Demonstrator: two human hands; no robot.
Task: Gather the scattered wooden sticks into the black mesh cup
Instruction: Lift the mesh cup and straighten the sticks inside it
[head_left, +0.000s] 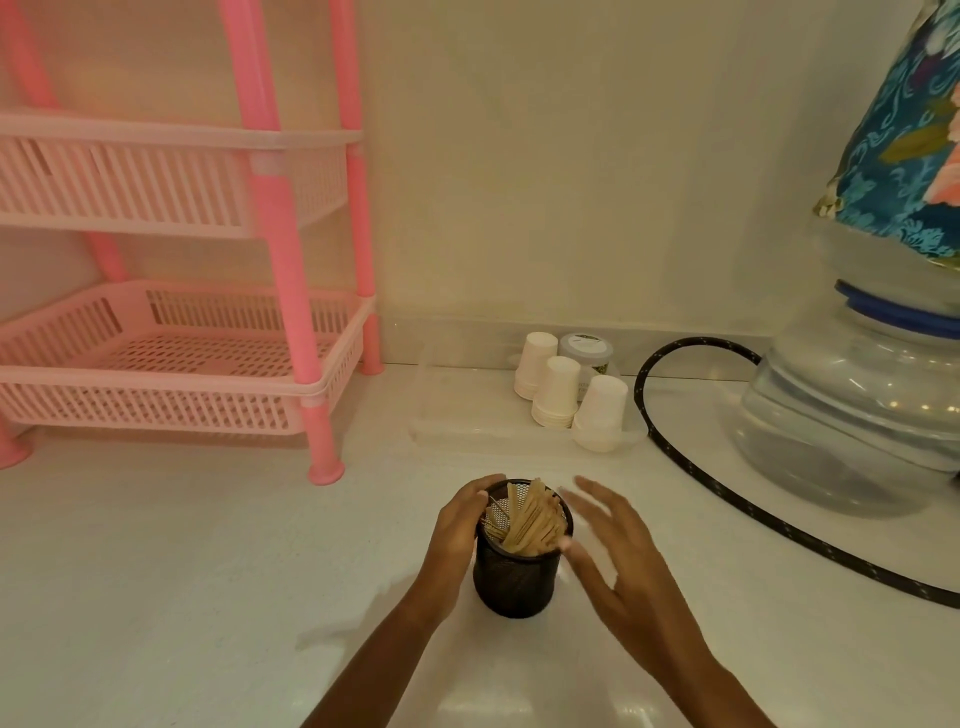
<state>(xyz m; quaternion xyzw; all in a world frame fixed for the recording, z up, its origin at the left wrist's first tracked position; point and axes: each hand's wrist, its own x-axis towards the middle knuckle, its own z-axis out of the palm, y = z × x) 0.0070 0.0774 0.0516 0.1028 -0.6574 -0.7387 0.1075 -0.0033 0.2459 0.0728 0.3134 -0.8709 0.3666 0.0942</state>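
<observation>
Low in the centre of the frame the cup (521, 558) stands upright on the white counter (208, 571). The sticks (535, 517) are bunched inside it, leaning right, tips above the rim. The left hand (460, 527) wraps the cup's left side, fingers curled over the rim, grasping it. The right hand (621, 551) is just right of the cup, fingers spread and released, thumb near the rim. A pink rack (291, 260) fills the upper left; paper cups (561, 389) sit behind, a water jug (852, 405) at right.
</observation>
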